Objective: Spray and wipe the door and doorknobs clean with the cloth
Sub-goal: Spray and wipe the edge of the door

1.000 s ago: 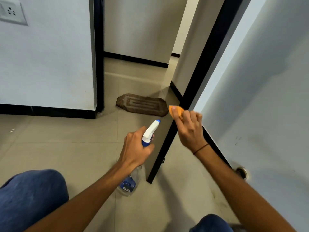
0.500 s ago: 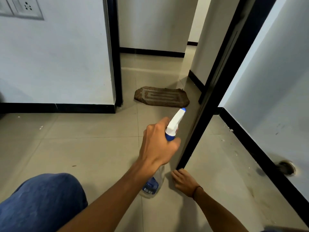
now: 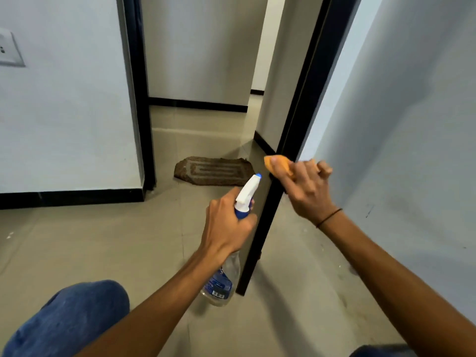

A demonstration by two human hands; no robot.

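The open door [image 3: 304, 104] stands edge-on to me, its black edge running from the top right down to the floor. My right hand [image 3: 304, 186] grips an orange cloth [image 3: 279, 163] and holds it against that black edge, low on the door. My left hand [image 3: 226, 225] grips a clear spray bottle [image 3: 222, 276] by its neck; the white and blue nozzle [image 3: 248, 191] points up toward the door edge. No doorknob is in view.
A brown doormat [image 3: 213, 171] lies on the tiled floor past the doorway. A black door frame [image 3: 140, 99] stands at left, beside a white wall with a socket [image 3: 7, 50]. A white wall [image 3: 412, 150] is close on my right. My knee in blue jeans [image 3: 69, 318] is at bottom left.
My right hand rose from the foot of the door edge up to a higher spot on it, with the orange cloth now showing. The left hand kept hold of the bottle.
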